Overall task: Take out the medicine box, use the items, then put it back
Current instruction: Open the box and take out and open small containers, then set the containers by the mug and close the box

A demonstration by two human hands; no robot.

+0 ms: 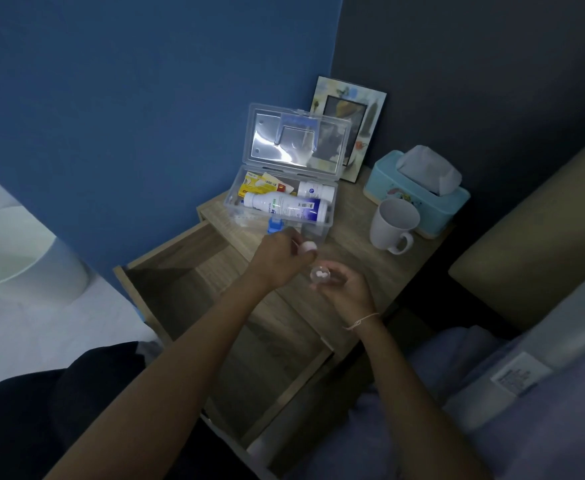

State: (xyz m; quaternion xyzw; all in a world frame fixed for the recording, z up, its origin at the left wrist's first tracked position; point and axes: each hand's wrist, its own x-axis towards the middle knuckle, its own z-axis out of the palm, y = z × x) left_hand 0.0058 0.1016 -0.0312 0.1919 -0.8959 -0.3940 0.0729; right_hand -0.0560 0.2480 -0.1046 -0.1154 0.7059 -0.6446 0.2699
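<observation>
A clear plastic medicine box (230, 199) stands open on the wooden nightstand (350, 261), its lid tilted back. Inside lie a white-and-blue bottle (284, 206), a white jar (315, 191) and yellow packets (260, 184). In front of the box my left hand (280, 258) pinches a small white cotton ball (66, 246). Just to its right my right hand (344, 287) holds a small clear container (320, 274) with white cotton pieces inside.
The nightstand drawer (180, 289) is pulled open below my arms. A white mug (393, 225), a blue tissue box (412, 195) and a picture frame (353, 126) stand to the right and behind the box. A bed lies at the lower right.
</observation>
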